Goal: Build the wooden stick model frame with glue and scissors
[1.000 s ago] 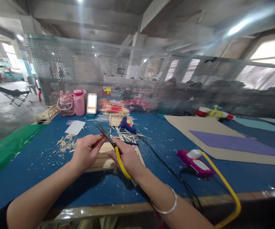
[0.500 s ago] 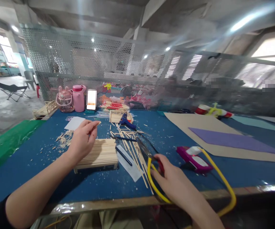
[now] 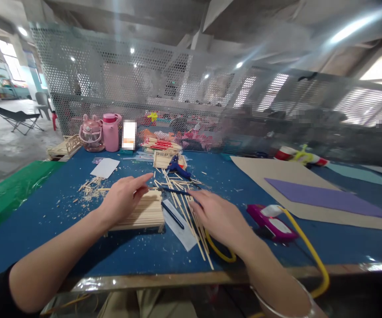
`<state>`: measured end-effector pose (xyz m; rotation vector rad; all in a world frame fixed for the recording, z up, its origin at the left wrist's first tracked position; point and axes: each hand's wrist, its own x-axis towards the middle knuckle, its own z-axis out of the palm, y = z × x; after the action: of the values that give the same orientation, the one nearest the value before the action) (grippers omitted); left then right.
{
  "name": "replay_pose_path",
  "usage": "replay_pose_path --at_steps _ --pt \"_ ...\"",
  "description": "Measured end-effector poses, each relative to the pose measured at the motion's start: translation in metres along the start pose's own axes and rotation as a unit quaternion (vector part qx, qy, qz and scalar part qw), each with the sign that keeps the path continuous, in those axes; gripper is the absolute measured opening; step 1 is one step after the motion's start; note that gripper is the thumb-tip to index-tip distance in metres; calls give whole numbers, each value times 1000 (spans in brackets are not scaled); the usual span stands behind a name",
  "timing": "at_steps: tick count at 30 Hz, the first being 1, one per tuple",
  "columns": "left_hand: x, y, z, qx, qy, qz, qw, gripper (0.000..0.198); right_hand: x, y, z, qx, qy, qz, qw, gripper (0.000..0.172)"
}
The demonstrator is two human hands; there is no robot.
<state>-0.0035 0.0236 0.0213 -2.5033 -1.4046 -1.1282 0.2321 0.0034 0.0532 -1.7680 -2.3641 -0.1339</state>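
Observation:
My left hand (image 3: 123,198) is closed above a small slatted wooden platform (image 3: 141,216), index finger stretched to the right. A thin wooden stick (image 3: 103,190) pokes out behind its knuckles and seems held in it. My right hand (image 3: 219,214) reaches over a spread of loose sticks (image 3: 196,236), its fingertips closed on the end of a slim dark knife-like tool (image 3: 176,191). That tool's tip points left, close to my left fingers. A dark pen (image 3: 173,214) lies on a white paper slip (image 3: 187,242) between the hands. Yellow tubing (image 3: 222,254) shows below my right wrist.
Wood scraps (image 3: 93,190) lie at the left beside a white card (image 3: 105,168). A blue glue gun (image 3: 178,168) rests on a small wooden frame. A purple device (image 3: 270,225) stands right; pink bottles (image 3: 110,134) and a phone (image 3: 129,134) stand behind.
My right hand has moved up and left, from red-handled cutters to the dark tool; the cutters are no longer visible. My left hand has lowered and turned toward the right.

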Motion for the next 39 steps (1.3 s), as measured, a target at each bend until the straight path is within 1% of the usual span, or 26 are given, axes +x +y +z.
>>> replay_pose_path --at_steps 1,2,4,5,7,8,10,11,12,13,14,15,17,18,19,20,21,22,24,26,28,30,33,35,37,39 --pt "-1 0 1 2 -1 9 1000 38 8 -11 -2 59 16 -48 997 37" --pt "-1 1 2 4 0 18 1000 39 17 -20 -3 111 19 -87 990 36" --pt "-2 1 5 7 3 34 999 38 32 -36 -1 182 1 -167 969 30" --pt "-3 2 6 8 3 39 999 38 39 -41 2 204 -8 -192 960 26" --pt "-2 3 6 10 5 40 999 36 49 -44 10 234 -10 -211 949 21" --pt "-1 3 4 8 8 41 999 35 53 -43 15 247 1 -205 947 21" --pt "3 0 -5 -2 39 21 999 31 58 -38 27 276 43 -171 945 20" --pt "5 -5 -12 -10 60 2 998 31 60 -35 33 290 64 -151 943 19" --pt "7 -11 -19 -11 109 -60 992 30 62 -32 38 300 80 -133 941 19" --pt "8 -20 -27 -16 142 -134 981 31 63 -29 43 306 87 -118 941 18" --pt "8 -30 -34 -26 148 -205 967 34 64 -27 46 308 83 -107 942 18" --pt "7 -42 -41 -37 124 -268 955 35 64 -26 49 308 71 -101 943 18" --pt "1 -62 -48 -78 15 -368 926 36 65 -25 52 314 39 -90 944 20" --pt "-3 -70 -49 -122 -45 -410 903 36 65 -25 52 318 26 -85 944 21" --pt "-7 -75 -49 -167 -89 -447 874 37 65 -25 52 323 17 -79 943 22" --pt "-10 -78 -48 -208 -127 -471 848 37 65 -25 51 326 10 -74 942 23" --pt "-13 -78 -46 -246 -151 -488 824 37 65 -26 51 328 9 -71 942 24" --pt "-15 -76 -44 -278 -162 -498 805 37 65 -26 51 327 10 -70 942 24" --pt "-17 -68 -39 -335 -155 -502 782 35 65 -26 51 326 16 -73 943 24" --pt "-16 -62 -35 -382 -135 -492 771 33 65 -26 52 333 20 -73 940 24" --pt "-15 -59 -32 -421 -115 -476 764 30 65 -25 53 357 12 -57 932 23" --pt "-14 -58 -29 -460 -79 -470 749 29 66 -24 52 408 -1 -31 913 21" --pt "-12 -58 -27 -514 -11 -464 721 31 65 -24 47 503 -20 10 864 18" --pt "-11 -56 -27 -532 16 -452 716 33 63 -25 43 536 -22 29 843 17" --pt "-10 -53 -28 -539 38 -436 719 37 62 -26 39 542 -8 36 839 16" --pt "-10 -50 -30 -545 63 -417 725 40 60 -27 38 539 18 29 841 17"
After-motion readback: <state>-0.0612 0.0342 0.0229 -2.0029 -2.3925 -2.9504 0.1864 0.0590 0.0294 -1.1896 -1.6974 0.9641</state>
